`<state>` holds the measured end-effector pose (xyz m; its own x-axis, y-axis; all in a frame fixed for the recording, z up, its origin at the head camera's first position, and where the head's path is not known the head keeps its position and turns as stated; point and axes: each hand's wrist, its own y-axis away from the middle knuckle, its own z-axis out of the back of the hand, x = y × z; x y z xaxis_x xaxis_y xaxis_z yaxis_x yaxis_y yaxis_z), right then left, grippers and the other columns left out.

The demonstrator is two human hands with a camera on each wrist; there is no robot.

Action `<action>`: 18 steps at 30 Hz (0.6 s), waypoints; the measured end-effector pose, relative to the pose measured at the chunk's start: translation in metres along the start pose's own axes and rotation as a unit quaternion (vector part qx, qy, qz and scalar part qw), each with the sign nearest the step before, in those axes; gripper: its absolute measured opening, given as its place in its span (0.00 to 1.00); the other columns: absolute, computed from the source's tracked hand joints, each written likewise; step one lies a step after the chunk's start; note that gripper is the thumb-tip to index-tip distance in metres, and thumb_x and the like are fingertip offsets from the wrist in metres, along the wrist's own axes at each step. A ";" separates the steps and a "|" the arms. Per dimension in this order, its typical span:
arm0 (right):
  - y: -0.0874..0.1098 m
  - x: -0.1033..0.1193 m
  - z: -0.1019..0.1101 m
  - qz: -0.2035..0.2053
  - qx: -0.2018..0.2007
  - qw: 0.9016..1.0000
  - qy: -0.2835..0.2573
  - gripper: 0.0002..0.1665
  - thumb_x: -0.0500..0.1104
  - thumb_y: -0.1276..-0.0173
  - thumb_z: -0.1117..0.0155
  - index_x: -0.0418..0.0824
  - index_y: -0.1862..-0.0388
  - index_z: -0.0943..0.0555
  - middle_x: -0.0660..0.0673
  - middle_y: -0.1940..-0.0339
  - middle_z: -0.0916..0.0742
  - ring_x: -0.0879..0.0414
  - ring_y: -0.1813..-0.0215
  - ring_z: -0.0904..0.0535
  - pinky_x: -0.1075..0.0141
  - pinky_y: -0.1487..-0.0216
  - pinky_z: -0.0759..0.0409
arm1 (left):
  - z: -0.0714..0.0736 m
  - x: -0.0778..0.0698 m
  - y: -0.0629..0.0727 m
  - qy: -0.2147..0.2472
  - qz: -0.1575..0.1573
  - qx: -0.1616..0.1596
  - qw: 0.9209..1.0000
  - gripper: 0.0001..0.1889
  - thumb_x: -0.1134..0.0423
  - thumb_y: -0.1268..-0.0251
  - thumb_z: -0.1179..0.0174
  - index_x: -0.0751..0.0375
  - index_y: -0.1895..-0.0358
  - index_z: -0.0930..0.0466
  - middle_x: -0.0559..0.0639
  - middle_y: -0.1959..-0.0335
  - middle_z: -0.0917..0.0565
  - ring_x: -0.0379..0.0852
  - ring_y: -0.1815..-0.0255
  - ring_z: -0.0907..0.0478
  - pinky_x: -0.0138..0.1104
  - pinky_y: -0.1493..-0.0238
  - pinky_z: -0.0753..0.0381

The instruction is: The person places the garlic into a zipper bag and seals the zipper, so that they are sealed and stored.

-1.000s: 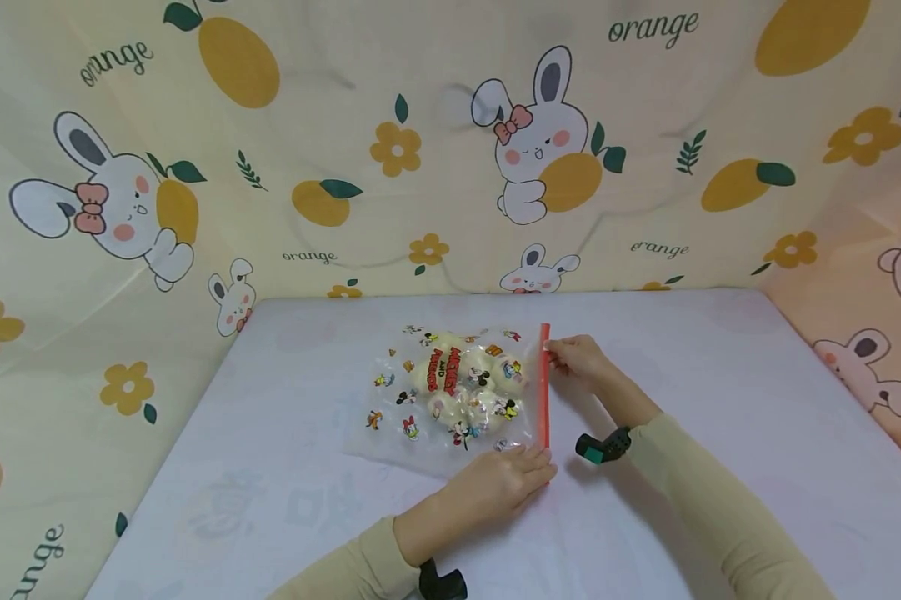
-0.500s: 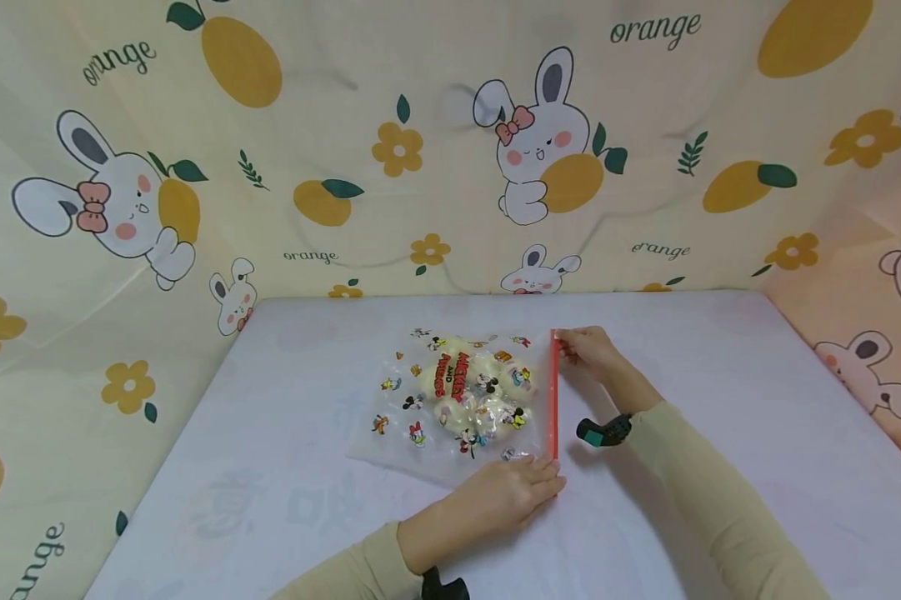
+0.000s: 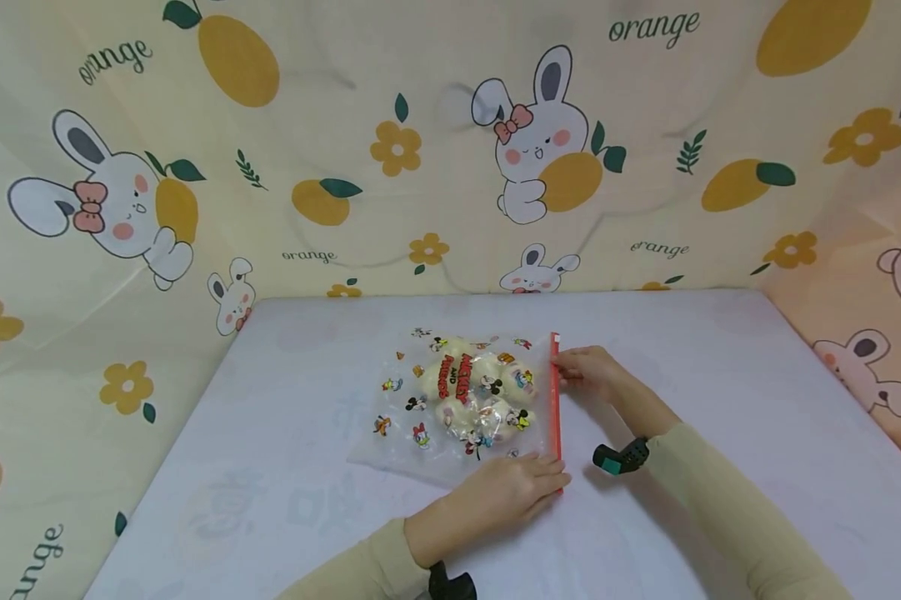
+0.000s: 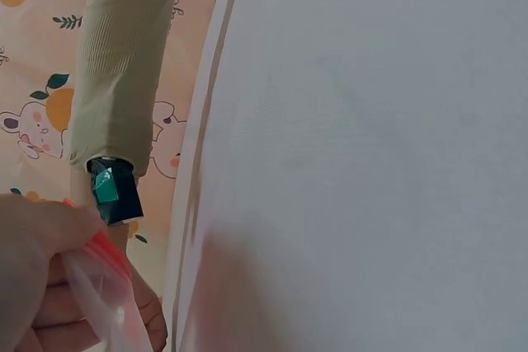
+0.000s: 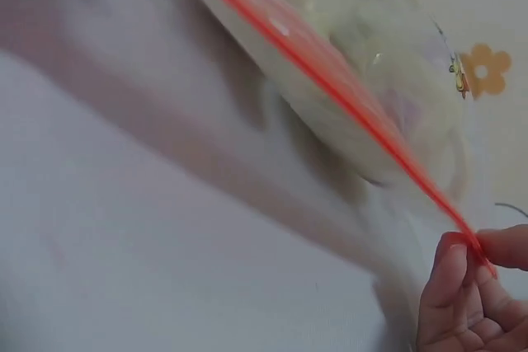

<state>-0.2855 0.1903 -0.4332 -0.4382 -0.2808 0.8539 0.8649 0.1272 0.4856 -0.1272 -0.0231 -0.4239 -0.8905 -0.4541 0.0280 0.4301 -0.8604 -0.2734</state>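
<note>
A clear zip bag [image 3: 397,446] with cartoon prints lies on the table, its red zip strip [image 3: 555,408] along the right side. Several pale, rounded pieces [image 3: 450,408] show through the plastic; their kind is unclear. My left hand [image 3: 498,500] holds the strip's near end, and the left wrist view shows thumb and fingers [image 4: 41,237] pinching the red edge. Toward the far end, my right hand [image 3: 588,371] pinches the same strip. The right wrist view has its thumb and fingertips [image 5: 450,274] on the red edge, with the bag's contents behind.
A white cloth covers the table [image 3: 270,400]. Behind it stands a patterned backdrop [image 3: 435,192] of rabbits and oranges. Each wrist carries a black camera, the right one [image 3: 621,457] close above the table.
The bag has slid slightly right, with the left hand following. After moving to the strip's far corner, the right hand has come back a little toward me along the strip.
</note>
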 end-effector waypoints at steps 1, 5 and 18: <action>0.000 -0.001 0.001 0.006 0.003 1.000 0.004 0.29 0.47 0.27 0.44 0.28 0.37 0.30 0.56 0.74 0.19 0.65 0.70 0.24 0.78 0.65 0.20 | -0.001 0.000 -0.002 0.001 0.002 0.002 1.000 0.15 0.57 0.28 0.47 0.52 0.44 0.19 0.45 0.43 0.16 0.36 0.39 0.21 0.28 0.36 0.22; -0.002 -0.003 0.009 0.019 -0.007 1.000 0.021 0.30 0.47 0.27 0.44 0.27 0.35 0.32 0.58 0.75 0.19 0.66 0.70 0.24 0.78 0.65 0.21 | -0.006 -0.002 -0.013 0.008 0.011 0.014 1.000 0.17 0.58 0.27 0.48 0.53 0.40 0.22 0.46 0.40 0.18 0.38 0.37 0.22 0.28 0.35 0.23; -0.010 0.007 0.027 0.023 -0.025 0.999 0.027 0.32 0.47 0.26 0.46 0.27 0.32 0.34 0.61 0.75 0.19 0.67 0.67 0.23 0.78 0.61 0.18 | -0.020 0.001 -0.036 0.046 0.047 0.003 0.998 0.19 0.57 0.26 0.50 0.52 0.37 0.25 0.45 0.36 0.21 0.38 0.33 0.26 0.27 0.31 0.27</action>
<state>-0.3036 0.2130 -0.4267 -0.3851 -0.3278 0.8627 0.8956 0.0928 0.4351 -0.1461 0.0118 -0.4334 -0.8560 -0.5096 -0.0868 0.5130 -0.8166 -0.2645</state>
